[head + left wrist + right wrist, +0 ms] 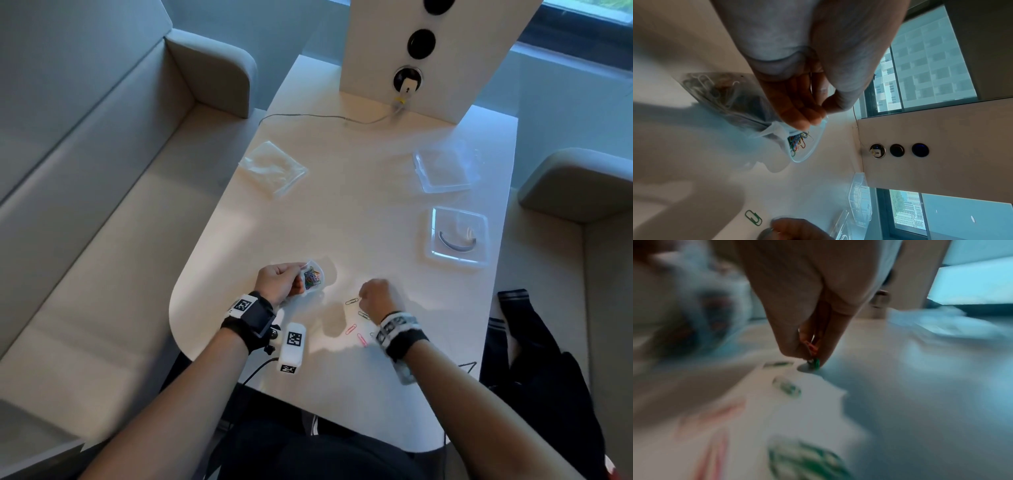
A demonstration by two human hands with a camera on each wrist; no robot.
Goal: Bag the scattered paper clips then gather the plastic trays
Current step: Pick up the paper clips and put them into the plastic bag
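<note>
Fingers [824,344] of right hand [376,296] pinch paper clips [813,353]; left hand [277,282] grips bag [313,279].

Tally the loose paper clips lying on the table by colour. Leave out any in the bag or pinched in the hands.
green paper clips: 3 (one partly hidden in the head view)
pink paper clips: 2
Total: 5
</note>
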